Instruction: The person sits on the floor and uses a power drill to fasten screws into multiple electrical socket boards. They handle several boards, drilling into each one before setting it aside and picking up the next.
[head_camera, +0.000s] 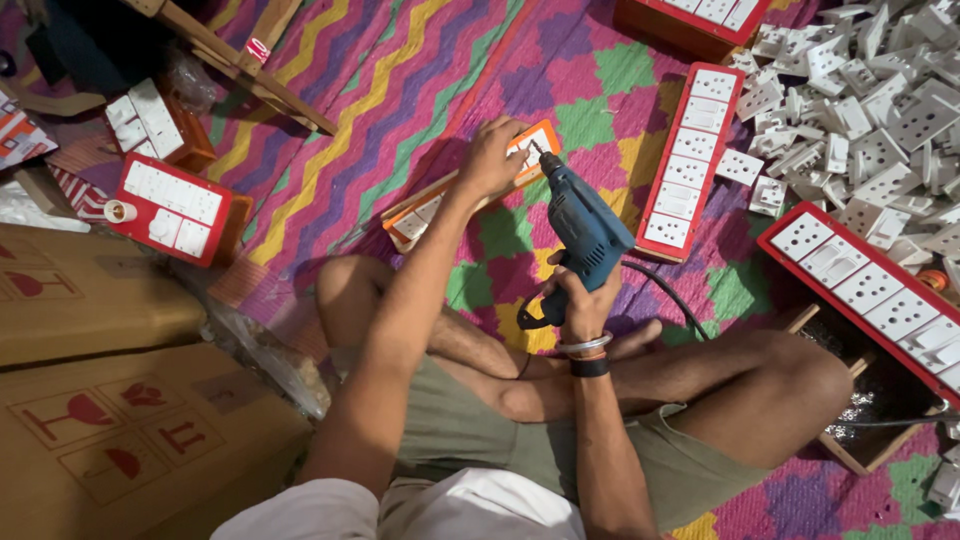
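A zigzag-patterned mat (400, 90) in pink, purple, green and yellow covers the floor, and the person sits cross-legged on it at about 6 o'clock in the view. Brown cardboard boxes (110, 400) fill the 8 o'clock corner. At 2 o'clock lies a big heap of loose white sockets (880, 110) (too jumbled to tell single pieces apart). Below it, at 4 o'clock, a long red board with white sockets (870, 290) rests on an open wooden box. Another red switchboard (690, 160) lies lengthwise at 1 o'clock, just beside the drill, and a shorter red board (175, 208) sits at 9 o'clock near the cartons.

Near the centre, an orange-edged board with white switches (455, 195) lies on the mat in front of the crossed legs. The left hand (490, 155) presses down on its upper end, fingers curled over the edge and flat on the face, steadying it. The right hand (580, 295) grips the handle of a blue power drill (583, 225), fingers wrapped tight around it; bangles ring that wrist. The drill points toward 11 o'clock, its bit tip touching the orange-edged board right beside the left hand. A black cord (670, 295) trails from the drill toward 4 o'clock.
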